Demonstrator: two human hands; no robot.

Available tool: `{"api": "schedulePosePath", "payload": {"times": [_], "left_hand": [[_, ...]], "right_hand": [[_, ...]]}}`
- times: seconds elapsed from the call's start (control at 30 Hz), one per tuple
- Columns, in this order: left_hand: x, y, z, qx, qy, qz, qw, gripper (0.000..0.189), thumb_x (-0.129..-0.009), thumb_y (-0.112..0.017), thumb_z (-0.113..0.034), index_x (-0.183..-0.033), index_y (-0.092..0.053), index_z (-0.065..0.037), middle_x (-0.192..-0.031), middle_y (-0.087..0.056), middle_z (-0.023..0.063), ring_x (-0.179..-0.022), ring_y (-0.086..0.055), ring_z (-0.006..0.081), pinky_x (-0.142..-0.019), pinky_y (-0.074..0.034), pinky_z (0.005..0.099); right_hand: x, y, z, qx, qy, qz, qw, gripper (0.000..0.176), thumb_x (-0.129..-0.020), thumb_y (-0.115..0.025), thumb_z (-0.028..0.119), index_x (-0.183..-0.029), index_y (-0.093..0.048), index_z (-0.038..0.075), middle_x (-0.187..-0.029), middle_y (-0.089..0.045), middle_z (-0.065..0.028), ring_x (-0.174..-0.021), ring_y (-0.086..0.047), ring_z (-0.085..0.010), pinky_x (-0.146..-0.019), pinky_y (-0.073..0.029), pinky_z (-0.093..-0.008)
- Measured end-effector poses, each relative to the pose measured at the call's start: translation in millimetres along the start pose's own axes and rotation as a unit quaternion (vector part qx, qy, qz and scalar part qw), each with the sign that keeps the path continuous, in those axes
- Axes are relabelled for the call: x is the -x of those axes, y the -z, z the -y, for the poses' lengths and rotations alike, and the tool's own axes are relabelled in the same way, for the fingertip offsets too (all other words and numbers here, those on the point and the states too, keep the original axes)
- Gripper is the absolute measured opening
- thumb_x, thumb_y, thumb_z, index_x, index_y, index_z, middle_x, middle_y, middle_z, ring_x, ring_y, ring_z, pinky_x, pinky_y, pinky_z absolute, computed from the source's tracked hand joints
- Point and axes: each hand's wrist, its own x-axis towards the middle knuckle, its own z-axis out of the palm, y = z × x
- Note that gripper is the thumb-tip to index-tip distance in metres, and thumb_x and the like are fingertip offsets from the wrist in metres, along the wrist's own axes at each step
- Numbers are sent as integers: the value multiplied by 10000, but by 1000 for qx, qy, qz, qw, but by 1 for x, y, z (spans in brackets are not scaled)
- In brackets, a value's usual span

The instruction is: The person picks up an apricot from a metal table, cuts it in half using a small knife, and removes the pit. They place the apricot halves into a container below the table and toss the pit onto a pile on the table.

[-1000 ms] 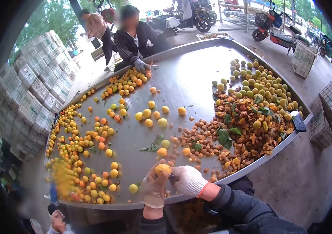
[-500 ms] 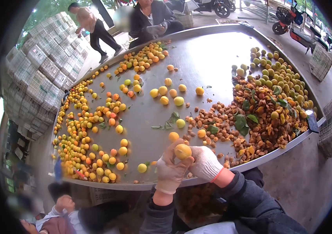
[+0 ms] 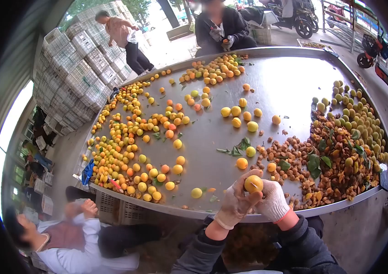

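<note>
My left hand (image 3: 237, 204), in a dirty white glove, holds a yellow-orange apricot (image 3: 253, 183) over the near edge of the metal table (image 3: 194, 212). My right hand (image 3: 272, 199), in a white knit glove, has its fingers against the same fruit from the right. A thin pale thing shows on the front of the fruit; I cannot make out what it is. Right of my hands lie brown pits (image 3: 289, 153) and a heap of torn fruit pieces (image 3: 335, 169) with green leaves (image 3: 314, 165).
Whole apricots (image 3: 121, 155) spread over the table's left side, and greener ones (image 3: 362, 109) lie at the right. One person (image 3: 221, 29) sits across the table, another (image 3: 73, 233) sits at the lower left, and a third (image 3: 123, 36) walks near stacked crates (image 3: 75, 68).
The view has swung left, so the table and my hands appear farther right and more of the lower-left person shows. Both hands stay at the apricot. The walking person's pose has changed.
</note>
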Motion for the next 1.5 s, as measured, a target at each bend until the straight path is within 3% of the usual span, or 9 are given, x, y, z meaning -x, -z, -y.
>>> {"api": "schedulePosePath", "payload": {"times": [0.1,0.43,0.53,0.6,0.73,1.13,1.2,1.33,1.5], "left_hand": [[2,-2,10,110,114,-16,987,645,-826,-759,-347,-1320,-508,-17,-1228,-597,103,-1108,-565,173,-935,-464,277],[1,-3,7,-276,-78,-77,955,587,-754,-820,-331,-1196,-587,-23,-1052,-669,108,-912,-639,170,-807,-520,296],[-1,-5,6,-215,-97,-66,970,612,-745,-832,-279,-1243,-569,-39,-1111,-658,97,-932,-632,166,-805,-520,283],[3,-10,3,163,45,-91,981,628,-782,-802,-236,-1289,-520,4,-1196,-618,139,-1060,-615,218,-917,-492,317],[4,-8,8,230,111,-75,964,630,-794,-794,-181,-1310,-495,23,-1232,-597,118,-1092,-583,190,-963,-460,308],[-4,-10,11,-263,-105,-95,954,575,-774,-811,-230,-1247,-562,-19,-1080,-659,120,-1055,-612,197,-900,-493,313],[-4,-19,6,195,39,-124,972,584,-771,-818,-206,-1255,-557,-8,-1123,-649,93,-970,-628,180,-865,-500,282],[-5,-12,2,220,136,-88,962,604,-767,-820,-207,-1272,-549,-14,-1128,-647,96,-971,-622,172,-855,-502,277],[0,-7,8,-181,-73,-72,978,568,-766,-814,-260,-1215,-578,-6,-1088,-662,128,-1003,-643,248,-926,-484,329]], "right_hand": [[-1,-3,-6,73,18,-19,997,207,-711,-721,44,-906,-652,34,-747,-661,-95,-685,-641,-191,-649,-510,-309],[-4,6,2,77,-22,95,992,135,-775,-675,119,-897,-671,60,-795,-661,-159,-719,-630,-349,-656,-496,-370],[-2,3,0,38,-16,52,998,195,-747,-714,82,-924,-645,37,-793,-676,-120,-724,-668,-247,-677,-514,-347],[-3,5,3,25,-18,40,999,197,-750,-709,79,-934,-650,42,-795,-679,-117,-733,-670,-249,-680,-515,-347],[-2,1,2,92,-35,32,995,199,-759,-695,80,-953,-659,54,-795,-680,-120,-737,-667,-259,-682,-517,-343],[-5,5,0,-35,-8,59,998,129,-764,-658,96,-879,-661,37,-757,-649,-180,-694,-620,-365,-636,-494,-377],[-7,6,2,-10,-39,53,998,127,-756,-655,81,-876,-660,40,-758,-648,-178,-688,-617,-363,-634,-493,-379],[-4,3,-2,21,-47,23,998,156,-721,-654,46,-877,-660,55,-758,-647,-175,-707,-623,-376,-634,-498,-391],[-1,2,3,100,5,-24,995,163,-730,-662,112,-890,-666,81,-769,-651,-170,-740,-634,-380,-645,-510,-402]]}}
